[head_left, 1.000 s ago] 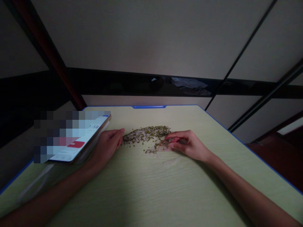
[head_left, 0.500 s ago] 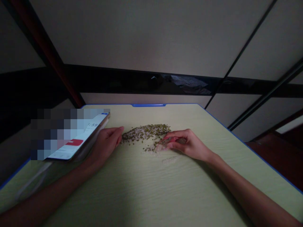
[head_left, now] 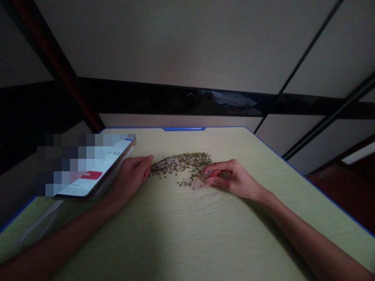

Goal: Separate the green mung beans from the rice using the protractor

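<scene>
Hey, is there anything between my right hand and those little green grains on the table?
Partly: the clear object held in your right hand sits between it and the nearer loose grains. Toward the main pile, farther from you, nothing visible stands in the way.

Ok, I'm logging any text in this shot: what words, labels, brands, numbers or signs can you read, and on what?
":59": phone screen; whatever comes before the colon is lost at the pixelation.
Red button on the screen: pale mark, too blurred to read.
Blue label at the screen's far corner: too small to read.
Clear thing in the right hand: no text I can make out.
</scene>
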Demonstrator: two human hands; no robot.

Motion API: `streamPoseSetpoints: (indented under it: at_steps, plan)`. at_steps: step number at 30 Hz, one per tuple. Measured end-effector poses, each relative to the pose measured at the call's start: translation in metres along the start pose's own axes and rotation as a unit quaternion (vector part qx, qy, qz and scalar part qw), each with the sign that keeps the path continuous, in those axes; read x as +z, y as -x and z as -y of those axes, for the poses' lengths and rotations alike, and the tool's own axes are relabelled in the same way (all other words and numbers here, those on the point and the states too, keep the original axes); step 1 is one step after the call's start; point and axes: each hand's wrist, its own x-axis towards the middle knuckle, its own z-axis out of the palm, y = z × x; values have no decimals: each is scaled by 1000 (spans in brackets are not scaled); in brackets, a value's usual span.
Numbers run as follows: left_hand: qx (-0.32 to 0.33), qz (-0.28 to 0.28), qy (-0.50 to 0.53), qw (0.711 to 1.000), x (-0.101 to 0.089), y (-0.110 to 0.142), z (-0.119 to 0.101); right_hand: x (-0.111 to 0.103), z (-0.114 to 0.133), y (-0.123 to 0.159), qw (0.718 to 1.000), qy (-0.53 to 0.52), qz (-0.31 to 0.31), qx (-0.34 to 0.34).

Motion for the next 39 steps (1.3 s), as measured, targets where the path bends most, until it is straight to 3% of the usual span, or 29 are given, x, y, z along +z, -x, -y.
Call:
streamPoseSetpoints:
  at_steps: [24, 39]
  plan:
    - [-3, 2, -9, 1000, -1, 2, -4, 7, -3, -4, 997, 34, -60, -16]
    - [5, 8, -4, 1000, -1, 0, -1, 0, 2, -2, 1000, 5, -3, -3]
